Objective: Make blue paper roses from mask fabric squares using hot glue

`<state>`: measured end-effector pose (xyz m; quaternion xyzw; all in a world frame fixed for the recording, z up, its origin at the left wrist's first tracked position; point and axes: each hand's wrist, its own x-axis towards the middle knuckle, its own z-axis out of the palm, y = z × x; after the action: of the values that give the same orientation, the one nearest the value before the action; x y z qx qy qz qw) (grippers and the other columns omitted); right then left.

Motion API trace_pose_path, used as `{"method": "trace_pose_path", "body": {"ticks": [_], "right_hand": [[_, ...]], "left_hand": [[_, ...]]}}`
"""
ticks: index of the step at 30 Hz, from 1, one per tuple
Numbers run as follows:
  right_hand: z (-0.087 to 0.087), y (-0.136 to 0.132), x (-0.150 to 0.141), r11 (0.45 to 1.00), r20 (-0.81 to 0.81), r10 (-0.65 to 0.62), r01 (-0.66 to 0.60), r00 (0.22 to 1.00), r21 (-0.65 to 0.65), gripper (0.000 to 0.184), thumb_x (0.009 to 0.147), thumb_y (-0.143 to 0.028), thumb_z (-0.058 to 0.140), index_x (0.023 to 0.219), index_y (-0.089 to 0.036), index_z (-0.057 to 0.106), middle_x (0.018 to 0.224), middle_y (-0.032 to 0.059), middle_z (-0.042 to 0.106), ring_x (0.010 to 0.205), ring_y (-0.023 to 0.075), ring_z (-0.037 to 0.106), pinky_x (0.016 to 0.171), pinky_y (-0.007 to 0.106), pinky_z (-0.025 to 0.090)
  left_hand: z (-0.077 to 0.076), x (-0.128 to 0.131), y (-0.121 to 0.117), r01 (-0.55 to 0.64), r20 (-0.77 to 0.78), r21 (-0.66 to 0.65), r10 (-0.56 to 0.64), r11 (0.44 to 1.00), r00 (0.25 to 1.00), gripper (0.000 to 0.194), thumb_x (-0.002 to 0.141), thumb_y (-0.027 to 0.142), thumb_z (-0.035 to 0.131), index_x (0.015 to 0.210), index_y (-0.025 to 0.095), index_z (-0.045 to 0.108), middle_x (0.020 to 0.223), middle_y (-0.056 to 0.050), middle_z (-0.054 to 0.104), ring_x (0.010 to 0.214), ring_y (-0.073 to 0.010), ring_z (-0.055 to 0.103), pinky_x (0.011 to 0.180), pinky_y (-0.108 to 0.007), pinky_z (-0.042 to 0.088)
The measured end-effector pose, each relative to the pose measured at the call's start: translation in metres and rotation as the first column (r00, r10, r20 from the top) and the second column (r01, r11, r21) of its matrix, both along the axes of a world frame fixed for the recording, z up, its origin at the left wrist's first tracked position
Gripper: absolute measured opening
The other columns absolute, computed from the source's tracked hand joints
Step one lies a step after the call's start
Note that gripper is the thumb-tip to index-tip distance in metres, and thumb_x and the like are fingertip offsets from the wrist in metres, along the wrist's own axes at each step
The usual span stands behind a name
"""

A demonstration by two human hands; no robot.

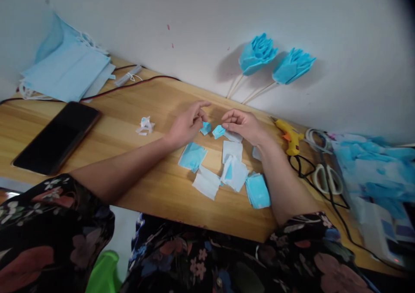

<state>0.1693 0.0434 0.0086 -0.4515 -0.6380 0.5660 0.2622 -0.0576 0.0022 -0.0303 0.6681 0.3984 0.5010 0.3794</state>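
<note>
Above the wooden table, my left hand (187, 125) pinches a small blue fabric piece (205, 128) between thumb and fingers, with the index finger stretched out. A second small folded blue fabric piece (218, 132) is at the fingertips of my right hand (242, 124), a short gap from the first. Cut squares of blue-and-white mask fabric lie around and below the hands: a blue square (192, 156), a white square (206, 182), overlapping pale pieces (234, 174) and a stack of blue squares (257, 191) beside my right forearm.
Two blue fabric flowers (257, 54) on sticks lean against the wall. On the left are face masks (69, 66), a phone (56, 137) and white scraps (145, 125). At right lie a yellow glue gun (289, 137), scissors (327, 179), cables and a bag of blue fabric (376, 167).
</note>
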Motion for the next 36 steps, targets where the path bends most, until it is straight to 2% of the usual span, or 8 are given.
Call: {"method": "trace_pose_path", "body": {"ticks": [8, 23, 30, 36], "right_hand": [[-0.01, -0.004, -0.016, 0.994, 0.017, 0.043, -0.044, 0.999, 0.096, 0.025, 0.071, -0.033, 0.08, 0.087, -0.02, 0.066, 0.074, -0.0023, 0.068, 0.065, 0.0103, 0.058, 0.061, 0.025, 0.043], [-0.011, -0.008, -0.025, 0.977, 0.068, 0.001, -0.015, 0.998, 0.211, 0.012, 0.072, -0.024, 0.07, 0.083, -0.02, 0.066, 0.069, -0.0027, 0.063, 0.064, 0.0116, 0.055, 0.064, 0.027, 0.044], [-0.014, -0.01, -0.027, 0.973, 0.09, -0.006, -0.015, 0.996, 0.231, 0.012, 0.074, -0.023, 0.066, 0.085, -0.02, 0.065, 0.07, -0.0028, 0.063, 0.063, 0.0119, 0.055, 0.066, 0.028, 0.044], [-0.013, -0.012, -0.028, 0.967, 0.12, 0.002, -0.033, 0.993, 0.252, 0.01, 0.075, -0.024, 0.066, 0.084, -0.021, 0.064, 0.071, -0.0027, 0.062, 0.065, 0.0125, 0.055, 0.069, 0.029, 0.046]], "left_hand": [[-0.002, 0.001, 0.0, -0.009, -0.004, -0.008, 0.009, 1.0, 1.0, 0.051, 0.081, 0.007, 0.046, 0.13, 0.017, 0.056, 0.088, -0.001, 0.065, 0.075, -0.011, 0.06, 0.075, -0.027, 0.05], [0.0, 0.003, -0.001, -0.05, -0.033, -0.035, 0.049, 0.998, 0.998, 0.043, 0.081, 0.006, 0.05, 0.121, 0.017, 0.061, 0.086, -0.001, 0.065, 0.072, -0.0095, 0.06, 0.071, -0.023, 0.049], [0.001, 0.004, -0.001, -0.063, -0.126, 0.031, 0.066, 0.998, 0.99, 0.041, 0.08, 0.006, 0.053, 0.118, 0.017, 0.065, 0.084, -0.001, 0.067, 0.076, -0.0104, 0.062, 0.075, -0.023, 0.05], [0.006, 0.003, -0.003, -0.036, -0.26, 0.072, 0.053, 0.997, 0.964, 0.046, 0.079, 0.007, 0.058, 0.121, 0.02, 0.068, 0.09, -0.002, 0.069, 0.079, -0.0116, 0.061, 0.076, -0.024, 0.05]]}}
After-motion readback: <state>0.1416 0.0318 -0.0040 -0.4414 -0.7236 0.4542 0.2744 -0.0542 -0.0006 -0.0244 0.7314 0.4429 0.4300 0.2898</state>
